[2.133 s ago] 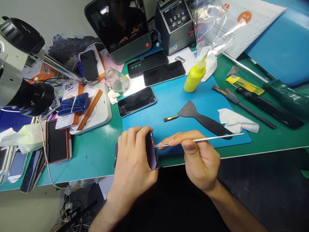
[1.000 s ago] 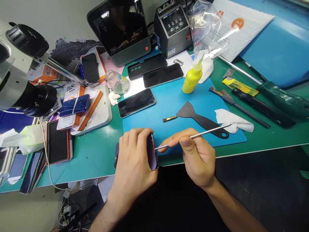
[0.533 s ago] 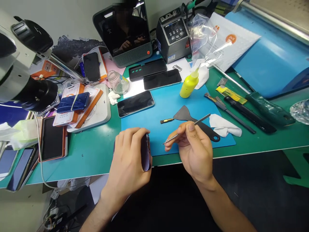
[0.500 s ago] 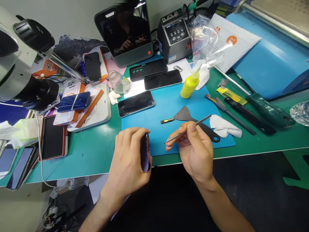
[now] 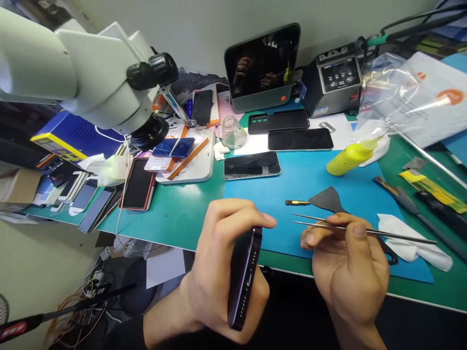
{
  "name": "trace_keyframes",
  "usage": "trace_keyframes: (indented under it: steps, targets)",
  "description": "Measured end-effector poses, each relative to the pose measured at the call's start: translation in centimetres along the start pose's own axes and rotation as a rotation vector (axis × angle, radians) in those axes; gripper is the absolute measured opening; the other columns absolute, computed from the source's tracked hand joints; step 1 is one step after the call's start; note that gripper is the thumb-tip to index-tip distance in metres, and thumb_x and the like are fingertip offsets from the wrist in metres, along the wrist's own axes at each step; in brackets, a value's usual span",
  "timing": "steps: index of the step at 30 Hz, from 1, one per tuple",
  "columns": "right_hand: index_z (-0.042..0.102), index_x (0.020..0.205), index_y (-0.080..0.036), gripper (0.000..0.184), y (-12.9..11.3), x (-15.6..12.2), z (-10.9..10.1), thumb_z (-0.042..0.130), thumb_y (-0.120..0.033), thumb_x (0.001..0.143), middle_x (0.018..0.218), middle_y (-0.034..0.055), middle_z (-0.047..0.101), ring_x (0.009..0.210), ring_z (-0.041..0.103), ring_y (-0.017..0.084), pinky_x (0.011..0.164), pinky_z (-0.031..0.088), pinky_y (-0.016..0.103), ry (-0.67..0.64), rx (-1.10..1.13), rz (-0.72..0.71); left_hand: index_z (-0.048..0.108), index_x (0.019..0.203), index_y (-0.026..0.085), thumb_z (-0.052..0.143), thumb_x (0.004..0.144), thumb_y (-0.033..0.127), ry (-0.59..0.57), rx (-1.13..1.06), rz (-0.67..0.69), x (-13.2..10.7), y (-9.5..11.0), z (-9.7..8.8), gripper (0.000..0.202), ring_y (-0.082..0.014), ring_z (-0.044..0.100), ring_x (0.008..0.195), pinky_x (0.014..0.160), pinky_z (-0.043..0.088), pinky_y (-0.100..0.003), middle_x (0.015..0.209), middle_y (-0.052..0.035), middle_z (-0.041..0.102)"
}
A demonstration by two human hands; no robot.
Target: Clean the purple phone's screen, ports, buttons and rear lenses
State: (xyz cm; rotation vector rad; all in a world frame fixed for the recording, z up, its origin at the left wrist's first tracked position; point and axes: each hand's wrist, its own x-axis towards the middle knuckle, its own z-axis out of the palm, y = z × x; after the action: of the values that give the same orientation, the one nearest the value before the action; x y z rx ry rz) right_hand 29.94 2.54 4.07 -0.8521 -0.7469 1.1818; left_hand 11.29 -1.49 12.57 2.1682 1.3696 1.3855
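Observation:
My left hand (image 5: 219,262) is wrapped round a dark smartphone (image 5: 245,282), its bottom edge with the charging port and speaker holes turned up to me. The index finger reaches past the phone's top corner. In my right hand (image 5: 350,267) is a pair of tweezers (image 5: 386,234), pinched between thumb and fingers, their two tips apart and pointing left toward the phone without touching it. Under the tweezers lie a black plastic scraper (image 5: 326,198) and a small brush (image 5: 297,202) on the blue mat (image 5: 292,189).
A phone (image 5: 251,165) lies at the mat's back left, with another phone (image 5: 301,139) behind it. A yellow bottle (image 5: 346,159) stands at the back right. White tissue (image 5: 397,238) lies beside the scraper. A microscope (image 5: 120,92) overhangs the left side, near a glass jar (image 5: 233,133).
The view has swung left, showing more of the microscope. The phone in my left hand has come closer and its port edge now faces me. The tweezers' two tips now show apart.

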Motion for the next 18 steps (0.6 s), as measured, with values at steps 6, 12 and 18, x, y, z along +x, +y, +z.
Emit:
trace_keyframes:
  steps: [6,12,18]
  targets:
    - [0.084,0.101,-0.027,0.027,-0.2,0.0,-0.2,0.072,-0.048,0.111,0.066,0.0017,0.076,0.061,0.074,0.015,0.061,0.063,0.023,-0.033,-0.046,0.009,0.064,0.132,0.025,0.060,0.095,0.004,0.204,0.035,-0.088,0.6,1.8,1.4,0.042,-0.0240,0.072,0.104,0.099,0.067,-0.046,0.112,-0.0047,0.069]
    - [0.084,0.099,-0.026,0.028,-0.3,0.1,0.0,0.073,-0.049,0.110,0.067,0.0024,0.077,0.060,0.074,0.017,0.058,0.061,0.025,-0.062,-0.070,0.004,0.066,0.131,0.025,0.050,0.105,0.010,0.285,0.043,-0.063,0.5,2.2,2.0,0.034,-0.0260,0.073,0.098,0.089,0.068,-0.048,0.107,-0.0068,0.071]
    - [0.088,0.099,-0.029,0.030,0.3,-0.2,-0.1,0.075,-0.054,0.108,0.069,0.0014,0.073,0.060,0.072,0.019,0.053,0.060,0.031,-0.011,-0.047,-0.082,0.060,0.142,0.024,0.063,0.096,0.013,0.095,-0.020,-0.068,0.4,2.2,0.5,0.048,-0.0298,0.073,0.110,0.093,0.064,-0.048,0.119,-0.0093,0.072]
